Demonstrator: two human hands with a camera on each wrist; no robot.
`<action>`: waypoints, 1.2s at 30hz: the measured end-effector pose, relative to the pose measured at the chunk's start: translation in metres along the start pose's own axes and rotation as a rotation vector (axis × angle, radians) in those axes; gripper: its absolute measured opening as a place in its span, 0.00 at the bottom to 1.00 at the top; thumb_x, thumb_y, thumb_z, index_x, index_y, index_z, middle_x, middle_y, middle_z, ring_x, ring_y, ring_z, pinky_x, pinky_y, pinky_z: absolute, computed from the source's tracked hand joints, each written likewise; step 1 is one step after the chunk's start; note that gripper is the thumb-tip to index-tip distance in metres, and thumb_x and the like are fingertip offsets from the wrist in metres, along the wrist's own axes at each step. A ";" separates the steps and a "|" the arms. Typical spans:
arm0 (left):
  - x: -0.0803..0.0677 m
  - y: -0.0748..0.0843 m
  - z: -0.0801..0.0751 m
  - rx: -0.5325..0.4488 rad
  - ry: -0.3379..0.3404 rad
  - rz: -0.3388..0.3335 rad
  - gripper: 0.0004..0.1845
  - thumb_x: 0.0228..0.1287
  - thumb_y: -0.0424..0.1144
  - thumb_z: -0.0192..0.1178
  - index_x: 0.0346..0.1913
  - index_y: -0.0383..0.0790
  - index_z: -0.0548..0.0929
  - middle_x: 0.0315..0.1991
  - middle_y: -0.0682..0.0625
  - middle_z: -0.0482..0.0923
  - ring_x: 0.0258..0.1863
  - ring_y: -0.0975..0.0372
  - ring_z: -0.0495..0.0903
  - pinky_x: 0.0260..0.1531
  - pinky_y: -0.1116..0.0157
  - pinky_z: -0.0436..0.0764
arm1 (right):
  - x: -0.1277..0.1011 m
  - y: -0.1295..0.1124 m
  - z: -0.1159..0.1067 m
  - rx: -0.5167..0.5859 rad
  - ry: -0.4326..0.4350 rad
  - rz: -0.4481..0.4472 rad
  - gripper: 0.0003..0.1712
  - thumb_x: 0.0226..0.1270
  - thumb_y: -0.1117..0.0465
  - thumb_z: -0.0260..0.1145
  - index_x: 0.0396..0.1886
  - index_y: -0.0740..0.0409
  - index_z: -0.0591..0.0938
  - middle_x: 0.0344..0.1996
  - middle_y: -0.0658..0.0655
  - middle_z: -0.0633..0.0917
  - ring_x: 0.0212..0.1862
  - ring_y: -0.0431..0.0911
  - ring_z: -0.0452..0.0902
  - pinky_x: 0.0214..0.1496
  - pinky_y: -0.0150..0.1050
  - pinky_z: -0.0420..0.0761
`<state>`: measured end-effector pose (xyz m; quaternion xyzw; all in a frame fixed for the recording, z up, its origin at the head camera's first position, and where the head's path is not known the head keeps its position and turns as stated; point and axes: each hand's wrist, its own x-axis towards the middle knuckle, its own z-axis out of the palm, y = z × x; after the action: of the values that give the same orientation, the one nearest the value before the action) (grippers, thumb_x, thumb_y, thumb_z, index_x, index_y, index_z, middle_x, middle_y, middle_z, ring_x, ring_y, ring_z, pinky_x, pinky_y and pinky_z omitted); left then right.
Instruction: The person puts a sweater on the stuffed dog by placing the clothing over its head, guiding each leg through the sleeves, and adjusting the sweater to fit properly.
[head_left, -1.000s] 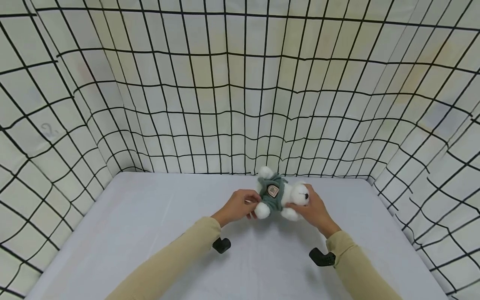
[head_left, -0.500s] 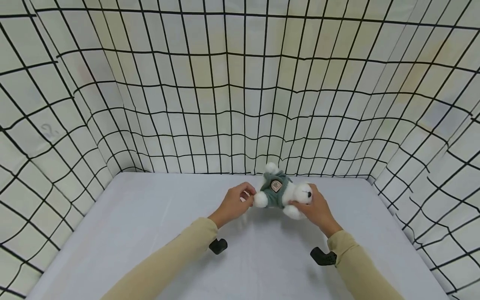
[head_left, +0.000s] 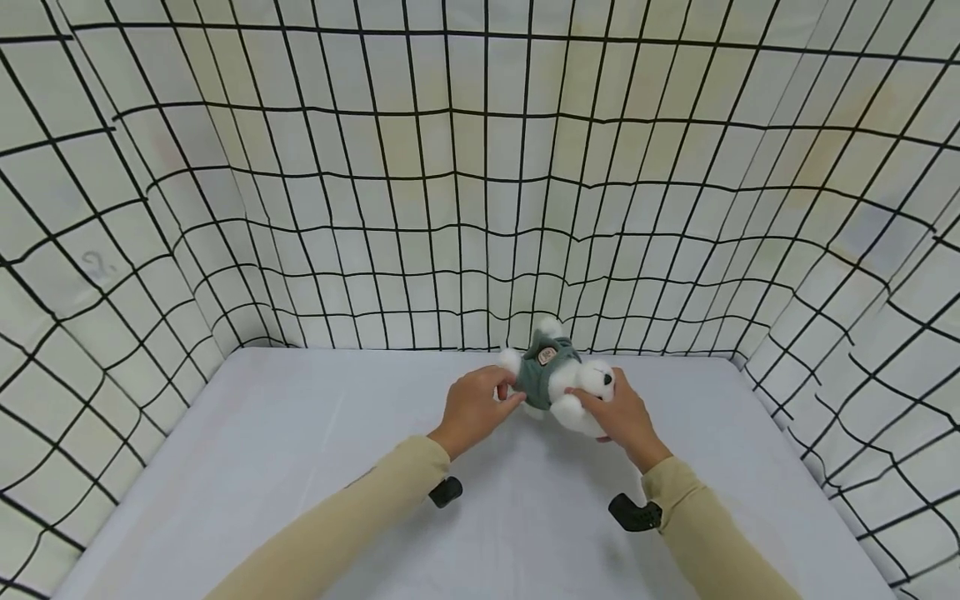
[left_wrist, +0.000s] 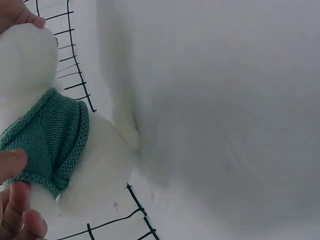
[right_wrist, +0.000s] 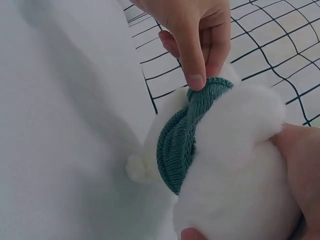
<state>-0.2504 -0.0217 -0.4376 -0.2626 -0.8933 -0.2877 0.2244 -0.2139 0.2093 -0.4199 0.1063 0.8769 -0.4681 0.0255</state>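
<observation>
Head view: A white plush bear (head_left: 570,385) in a green knitted sweater (head_left: 542,375) is held just above the pale desk (head_left: 300,467), near the rear grid-patterned wall (head_left: 480,208). The left hand (head_left: 474,406) is pinched on the sweater's edge; the right hand (head_left: 618,414) is curled around the bear's head end. Both forearms are covered by tan sleeves (head_left: 360,517).

Left wrist view: The sweater (left_wrist: 47,140) is seen wrapped around the bear's white body (left_wrist: 95,175). The fingertips (left_wrist: 15,200) of the left hand are pressed against the knit hem at the lower left. The desk surface (left_wrist: 225,100) fills the rest of the frame.

Right wrist view: The sweater (right_wrist: 187,132) hem is nipped between thumb and forefinger of the left hand (right_wrist: 195,35), while the bear (right_wrist: 235,170) is cradled in the right palm (right_wrist: 300,165).

Judged from this grip, the sweater appears to be being worked along the body. The knit should be pulled evenly along the body, not sideways, and the head should be held firmly so that the toy is not twisted out of the supporting hand.
</observation>
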 end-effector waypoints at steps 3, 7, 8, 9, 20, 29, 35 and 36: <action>0.002 0.001 0.001 0.033 0.026 -0.012 0.05 0.57 0.41 0.69 0.30 0.46 0.83 0.21 0.58 0.74 0.21 0.70 0.69 0.18 0.74 0.65 | -0.001 -0.001 0.000 0.005 -0.004 -0.004 0.46 0.58 0.34 0.66 0.67 0.53 0.60 0.57 0.65 0.75 0.52 0.58 0.77 0.27 0.38 0.83; 0.005 -0.002 0.001 0.044 0.049 -0.035 0.04 0.58 0.38 0.67 0.28 0.47 0.83 0.21 0.59 0.75 0.21 0.70 0.70 0.19 0.74 0.67 | 0.000 0.002 -0.004 -0.001 -0.002 -0.014 0.46 0.58 0.34 0.65 0.67 0.53 0.60 0.57 0.64 0.75 0.53 0.58 0.77 0.28 0.38 0.84; 0.005 -0.003 -0.001 0.041 0.047 -0.040 0.04 0.58 0.37 0.67 0.28 0.47 0.83 0.21 0.58 0.75 0.21 0.70 0.70 0.19 0.73 0.67 | 0.001 0.003 -0.005 -0.004 0.002 -0.014 0.46 0.58 0.34 0.65 0.67 0.53 0.60 0.57 0.64 0.75 0.53 0.58 0.77 0.28 0.38 0.84; 0.006 -0.004 -0.002 0.040 0.043 -0.045 0.04 0.58 0.37 0.67 0.28 0.47 0.83 0.21 0.59 0.74 0.21 0.69 0.70 0.19 0.73 0.66 | 0.001 0.004 -0.006 -0.008 0.008 -0.015 0.45 0.59 0.34 0.65 0.67 0.53 0.61 0.57 0.64 0.75 0.53 0.58 0.77 0.28 0.38 0.83; 0.007 -0.015 -0.011 -0.120 -0.005 -0.114 0.09 0.65 0.46 0.61 0.29 0.47 0.78 0.21 0.56 0.72 0.23 0.67 0.69 0.21 0.72 0.66 | 0.004 0.015 -0.005 -0.235 0.106 -0.221 0.48 0.54 0.40 0.72 0.68 0.54 0.62 0.52 0.66 0.72 0.49 0.57 0.75 0.43 0.48 0.79; 0.010 -0.017 -0.010 -0.284 -0.198 -0.308 0.14 0.64 0.54 0.61 0.41 0.48 0.81 0.35 0.56 0.80 0.32 0.65 0.75 0.32 0.68 0.74 | 0.000 0.019 0.000 -0.337 0.106 -0.368 0.50 0.50 0.44 0.77 0.69 0.52 0.62 0.59 0.67 0.66 0.50 0.58 0.77 0.48 0.56 0.79; 0.010 -0.017 -0.001 -0.339 -0.277 -0.343 0.12 0.66 0.52 0.60 0.37 0.47 0.83 0.34 0.55 0.83 0.34 0.64 0.78 0.36 0.66 0.77 | -0.004 0.021 -0.002 -0.311 0.034 -0.393 0.53 0.48 0.42 0.77 0.70 0.52 0.61 0.61 0.65 0.66 0.52 0.56 0.75 0.49 0.53 0.79; 0.011 -0.018 0.000 -0.352 -0.283 -0.335 0.11 0.67 0.49 0.60 0.36 0.45 0.83 0.33 0.54 0.84 0.33 0.65 0.78 0.35 0.66 0.78 | -0.003 0.022 -0.003 -0.299 0.016 -0.395 0.53 0.48 0.42 0.77 0.69 0.52 0.61 0.60 0.64 0.66 0.52 0.55 0.74 0.49 0.51 0.78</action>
<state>-0.2691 -0.0304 -0.4387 -0.1836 -0.8830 -0.4319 -0.0024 -0.2057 0.2231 -0.4356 -0.0687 0.9404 -0.3281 -0.0579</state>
